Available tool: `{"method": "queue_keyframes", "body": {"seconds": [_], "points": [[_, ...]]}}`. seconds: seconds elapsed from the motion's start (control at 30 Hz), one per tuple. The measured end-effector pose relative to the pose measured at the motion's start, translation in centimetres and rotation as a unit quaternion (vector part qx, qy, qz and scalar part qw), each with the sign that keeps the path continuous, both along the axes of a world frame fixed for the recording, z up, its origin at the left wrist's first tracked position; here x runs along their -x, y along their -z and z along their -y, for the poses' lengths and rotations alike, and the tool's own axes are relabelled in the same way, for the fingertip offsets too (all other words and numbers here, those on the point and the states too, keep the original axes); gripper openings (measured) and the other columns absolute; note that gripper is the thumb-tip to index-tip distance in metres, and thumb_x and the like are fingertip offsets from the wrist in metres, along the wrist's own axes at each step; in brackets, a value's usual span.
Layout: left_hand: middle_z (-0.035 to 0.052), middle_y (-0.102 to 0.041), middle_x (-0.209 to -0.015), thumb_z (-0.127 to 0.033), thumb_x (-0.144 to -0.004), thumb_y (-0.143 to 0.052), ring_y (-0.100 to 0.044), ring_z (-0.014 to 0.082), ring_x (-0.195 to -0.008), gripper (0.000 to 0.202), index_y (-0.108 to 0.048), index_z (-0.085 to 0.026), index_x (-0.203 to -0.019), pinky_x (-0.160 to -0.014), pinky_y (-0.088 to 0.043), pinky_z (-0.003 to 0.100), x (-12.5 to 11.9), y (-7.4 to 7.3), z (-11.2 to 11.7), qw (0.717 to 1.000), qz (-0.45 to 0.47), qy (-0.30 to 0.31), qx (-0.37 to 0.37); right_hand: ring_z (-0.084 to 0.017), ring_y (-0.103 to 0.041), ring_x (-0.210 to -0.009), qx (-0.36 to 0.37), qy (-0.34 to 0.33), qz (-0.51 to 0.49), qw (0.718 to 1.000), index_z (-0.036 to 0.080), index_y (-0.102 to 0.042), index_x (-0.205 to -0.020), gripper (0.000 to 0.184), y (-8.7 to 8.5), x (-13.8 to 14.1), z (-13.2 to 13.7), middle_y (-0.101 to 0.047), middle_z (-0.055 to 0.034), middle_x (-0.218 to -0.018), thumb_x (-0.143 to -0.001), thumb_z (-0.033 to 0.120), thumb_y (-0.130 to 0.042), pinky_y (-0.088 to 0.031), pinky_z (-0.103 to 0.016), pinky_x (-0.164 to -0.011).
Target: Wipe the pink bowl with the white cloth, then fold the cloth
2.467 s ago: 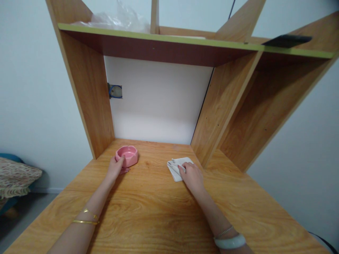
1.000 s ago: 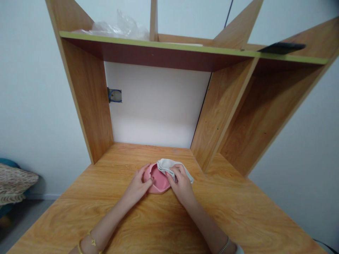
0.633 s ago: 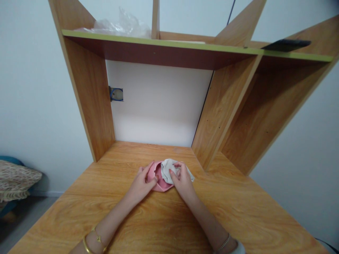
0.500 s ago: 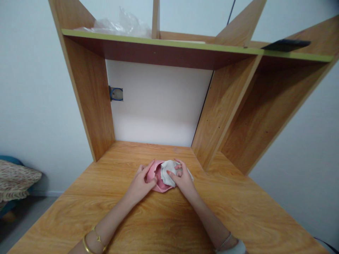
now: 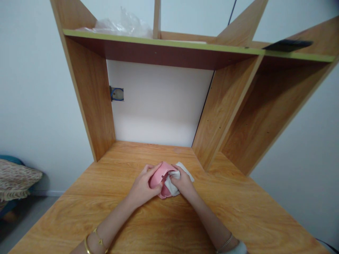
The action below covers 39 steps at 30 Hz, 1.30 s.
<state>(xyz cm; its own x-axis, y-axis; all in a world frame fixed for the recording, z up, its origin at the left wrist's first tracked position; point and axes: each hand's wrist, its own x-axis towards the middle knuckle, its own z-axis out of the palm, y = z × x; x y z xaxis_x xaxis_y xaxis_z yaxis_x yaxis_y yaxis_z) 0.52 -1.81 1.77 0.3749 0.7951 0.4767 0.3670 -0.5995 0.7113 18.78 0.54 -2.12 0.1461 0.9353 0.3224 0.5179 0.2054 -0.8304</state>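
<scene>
A pink hollow container with a notched rim is held tilted over the wooden desk, its opening turned toward the right. My left hand is closed around its left side, thumb at the rim and fingers behind. My right hand grips a white cloth, part of it pushed into the opening. Another part of the cloth sticks out behind the right hand. The fingertips of my right hand are partly hidden by the cloth and the rim. What kind of container it is, I cannot tell.
The wooden desk carries a shelf unit along its back. A clear plastic bag and a dark flat object lie on the upper shelf. An uncovered wall socket box shows at back left. A patterned cloth hangs at far left.
The pink container has tilted up and turned, moving slightly right. My right hand has pushed the white cloth deeper into its opening; earlier the cloth lay over the rim.
</scene>
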Motion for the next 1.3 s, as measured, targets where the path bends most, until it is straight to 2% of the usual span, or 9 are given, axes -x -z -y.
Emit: {"method": "queue_keyframes", "body": {"seconds": [0.2,0.33,0.47,0.57,0.7,0.77,0.93,1.07,1.3], "points": [[0.0055,-0.051,-0.116,-0.019,-0.072,-0.052,-0.048,0.0204,-0.107,0.056,-0.041,-0.021,-0.127,-0.093,-0.036,0.033,0.1,0.4,-0.4,0.999,0.016,0.012,-0.025,-0.022,-0.059,-0.093,0.000,0.020,0.052,0.998,0.015,-0.054,-0.111,0.045,0.0,0.0,0.5,-0.063,-0.0096,-0.103,-0.067,0.021,-0.048,-0.044,-0.031,-0.082],[0.0076,-0.048,-0.123,-0.024,-0.077,-0.051,-0.045,0.0218,-0.113,0.052,-0.039,-0.020,-0.127,-0.096,-0.033,0.035,0.1,1.0,-0.7,1.000,0.027,-0.008,-0.013,-0.023,-0.058,-0.094,-0.003,0.025,0.056,0.998,0.012,-0.051,-0.115,0.047,0.1,0.1,0.6,-0.061,-0.0122,-0.106,-0.069,0.022,-0.047,-0.043,-0.033,-0.082],[0.0122,-0.041,-0.130,-0.036,-0.075,-0.057,-0.042,0.0252,-0.116,0.069,-0.025,-0.017,-0.133,-0.096,-0.033,0.039,0.0,2.2,-1.0,0.997,0.052,-0.038,0.050,-0.023,-0.057,-0.095,-0.005,0.042,0.043,0.998,0.010,-0.050,-0.115,0.047,0.2,0.0,0.4,-0.061,-0.0134,-0.105,-0.070,0.023,-0.044,-0.043,-0.032,-0.081],[0.0152,-0.037,-0.132,-0.039,-0.067,-0.067,-0.039,0.0272,-0.119,0.086,-0.019,-0.014,-0.135,-0.098,-0.031,0.040,-0.4,3.2,-1.2,0.993,0.087,-0.013,0.083,-0.023,-0.057,-0.096,-0.014,0.066,0.024,0.997,0.012,-0.052,-0.112,0.045,0.2,-0.2,0.2,-0.062,-0.0119,-0.104,-0.070,0.024,-0.044,-0.043,-0.033,-0.082],[0.0157,-0.042,-0.127,-0.039,-0.067,-0.068,-0.044,0.0261,-0.114,0.083,-0.023,-0.014,-0.131,-0.095,-0.036,0.038,-1.3,3.9,-1.1,0.976,0.164,0.066,0.128,-0.020,-0.060,-0.085,-0.014,0.042,-0.012,0.999,0.014,-0.052,-0.110,0.043,0.1,-0.2,0.1,-0.064,-0.0085,-0.097,-0.069,0.024,-0.043,-0.046,-0.030,-0.075],[0.0146,-0.048,-0.121,-0.037,-0.068,-0.067,-0.050,0.0237,-0.106,0.077,-0.025,-0.014,-0.128,-0.089,-0.041,0.036,-1.5,3.8,-0.9,0.968,0.182,0.079,0.152,-0.020,-0.061,-0.080,-0.009,0.038,-0.014,0.999,0.012,-0.050,-0.113,0.046,0.1,-0.1,0.1,-0.064,-0.0087,-0.093,-0.068,0.024,-0.044,-0.046,-0.030,-0.073],[0.0109,-0.057,-0.107,-0.031,-0.069,-0.066,-0.059,0.0199,-0.089,0.069,-0.030,-0.013,-0.125,-0.079,-0.048,0.032,-1.5,3.2,-0.8,0.970,0.164,0.042,0.172,-0.018,-0.060,-0.071,-0.012,0.065,0.004,0.998,0.012,-0.036,-0.124,0.060,-0.3,0.1,0.4,-0.062,-0.0052,-0.083,-0.066,0.023,-0.049,-0.046,-0.028,-0.065],[0.0107,-0.057,-0.111,-0.026,-0.068,-0.065,-0.056,0.0215,-0.096,0.070,-0.031,-0.015,-0.128,-0.083,-0.045,0.032,-1.3,2.5,-0.5,0.986,0.114,0.016,0.124,-0.018,-0.058,-0.067,-0.044,0.066,0.039,0.996,0.013,-0.023,-0.132,0.070,-1.0,0.0,0.8,-0.060,-0.0024,-0.078,-0.068,0.022,-0.050,-0.045,-0.027,-0.060],[0.0106,-0.054,-0.117,-0.028,-0.068,-0.060,-0.053,0.0264,-0.102,0.069,-0.031,-0.017,-0.130,-0.088,-0.041,0.038,-0.6,1.2,0.4,0.996,-0.027,-0.069,0.055,-0.019,-0.058,-0.068,-0.069,0.074,0.145,0.984,0.022,-0.017,-0.136,0.073,-2.0,-0.1,1.7,-0.058,-0.0009,-0.079,-0.070,0.023,-0.050,-0.043,-0.028,-0.062]]}}
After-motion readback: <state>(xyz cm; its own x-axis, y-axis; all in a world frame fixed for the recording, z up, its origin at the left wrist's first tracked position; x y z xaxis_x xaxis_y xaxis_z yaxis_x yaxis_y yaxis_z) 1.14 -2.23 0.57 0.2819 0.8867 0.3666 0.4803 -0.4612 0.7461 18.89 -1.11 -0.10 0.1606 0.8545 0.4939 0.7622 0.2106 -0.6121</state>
